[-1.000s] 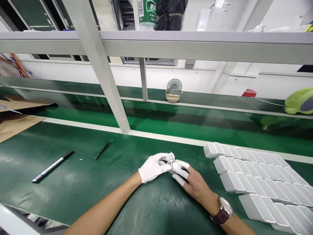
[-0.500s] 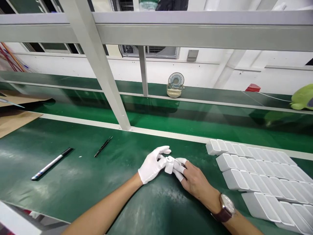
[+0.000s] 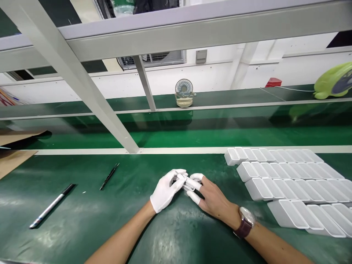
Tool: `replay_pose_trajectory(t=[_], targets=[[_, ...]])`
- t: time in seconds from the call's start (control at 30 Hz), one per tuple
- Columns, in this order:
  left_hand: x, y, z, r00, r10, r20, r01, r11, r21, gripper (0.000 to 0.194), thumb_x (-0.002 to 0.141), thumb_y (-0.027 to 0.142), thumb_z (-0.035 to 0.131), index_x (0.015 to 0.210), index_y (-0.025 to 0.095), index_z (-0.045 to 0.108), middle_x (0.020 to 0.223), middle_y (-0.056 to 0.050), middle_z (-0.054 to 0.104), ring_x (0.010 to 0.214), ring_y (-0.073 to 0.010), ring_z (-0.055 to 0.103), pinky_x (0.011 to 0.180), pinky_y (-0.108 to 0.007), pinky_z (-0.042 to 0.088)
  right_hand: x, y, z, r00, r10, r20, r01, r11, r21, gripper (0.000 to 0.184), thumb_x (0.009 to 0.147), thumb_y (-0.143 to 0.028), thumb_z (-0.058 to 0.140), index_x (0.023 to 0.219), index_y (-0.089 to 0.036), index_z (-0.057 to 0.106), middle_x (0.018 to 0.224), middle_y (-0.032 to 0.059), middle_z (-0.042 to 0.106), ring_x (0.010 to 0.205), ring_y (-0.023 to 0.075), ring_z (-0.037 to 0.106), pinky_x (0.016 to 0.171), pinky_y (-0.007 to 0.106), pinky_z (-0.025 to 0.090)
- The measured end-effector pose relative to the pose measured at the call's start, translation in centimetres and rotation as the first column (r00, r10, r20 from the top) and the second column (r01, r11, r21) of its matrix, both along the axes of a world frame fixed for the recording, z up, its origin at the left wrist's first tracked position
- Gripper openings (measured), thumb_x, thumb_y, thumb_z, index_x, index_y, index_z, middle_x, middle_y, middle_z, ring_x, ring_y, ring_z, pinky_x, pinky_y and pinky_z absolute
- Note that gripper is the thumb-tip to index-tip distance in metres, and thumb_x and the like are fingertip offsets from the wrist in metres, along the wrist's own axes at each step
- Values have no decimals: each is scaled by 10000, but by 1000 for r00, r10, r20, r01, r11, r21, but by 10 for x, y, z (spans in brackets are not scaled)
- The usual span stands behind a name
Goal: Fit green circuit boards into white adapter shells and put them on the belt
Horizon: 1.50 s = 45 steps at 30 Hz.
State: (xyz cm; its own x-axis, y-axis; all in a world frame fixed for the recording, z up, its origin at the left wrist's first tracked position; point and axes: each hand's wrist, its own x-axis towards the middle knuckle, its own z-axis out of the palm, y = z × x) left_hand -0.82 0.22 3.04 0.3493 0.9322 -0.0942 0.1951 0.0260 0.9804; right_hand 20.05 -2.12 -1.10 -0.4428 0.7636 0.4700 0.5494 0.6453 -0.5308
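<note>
A small white part [image 3: 184, 181] is pinched between 2 hands over the green table [image 3: 82, 216].

The part is gripped by the gloved left hand [image 3: 165, 190] and by the white-capped fingertips [image 3: 197, 177] of the right hand [image 3: 211, 198], low on the table just in front of the person. Rows of white cases [image 3: 286, 183] are laid out near the right hand. A pen [image 3: 51, 206] and tweezers [image 3: 109, 176] are left well apart on the left.

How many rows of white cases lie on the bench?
4 rows of white cases, all right of the hands, stepped from the far rail toward the near edge; the nearest row runs out of frame.
</note>
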Motion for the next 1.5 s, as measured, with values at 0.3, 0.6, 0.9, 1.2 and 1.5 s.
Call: replay_pose_trajectory(t=[0.3, 0.6, 0.9, 1.2, 1.5], targets=[[3, 2, 5, 1000, 5, 5, -6, 996, 86, 337, 965, 455, 541, 1043, 153, 669, 1035, -73, 688, 950, -215, 628, 856, -320, 498, 3, 1, -3, 1000, -15, -12, 15, 998, 65, 389, 959, -281, 589, 1335, -215, 516, 1221, 127, 629, 1080, 271, 640, 919, 463, 581], [-1, 6, -7, 1000, 10, -10, -8, 989, 150, 396, 1014, 454, 427, 1068, 144, 667, 1096, -96, 680, 1056, -240, 608, 981, -381, 459, 1, -4, -1, 979, 24, -201, -43, 995, -91, 315, 965, -227, 562, 1277, -257, 587, 1201, 100, 640, 1103, 240, 652, 946, 416, 578], [11, -10, -14, 968, 58, -245, 91, 828, 553, 829, 674, 260, 863, 1396, 305, 458, 1386, -112, 512, 1163, -297, 580, 895, -435, 558, -5, 9, -3, 637, -290, -714, -362, 705, -610, 353, 985, -473, 497, 1158, -190, 617, 948, 65, 722, 779, 216, 722, 655, 389, 638], [19, -19, -13, 955, 117, -272, 76, 791, 607, 736, 754, 144, 768, 1393, 312, 444, 1308, -86, 576, 1101, -244, 623, 897, -391, 579, -6, 5, -16, 684, -303, -664, -375, 635, -676, 367, 991, -488, 473, 1204, -231, 626, 875, 49, 721, 793, 250, 728, 626, 403, 630], [18, -19, -14, 965, 105, -239, 70, 778, 624, 707, 754, 168, 784, 1366, 302, 458, 1292, -88, 582, 1060, -234, 626, 855, -378, 584, -6, 4, -11, 706, -291, -645, -360, 637, -682, 380, 995, -511, 459, 1197, -236, 627, 886, 47, 731, 758, 241, 732, 609, 390, 625]])
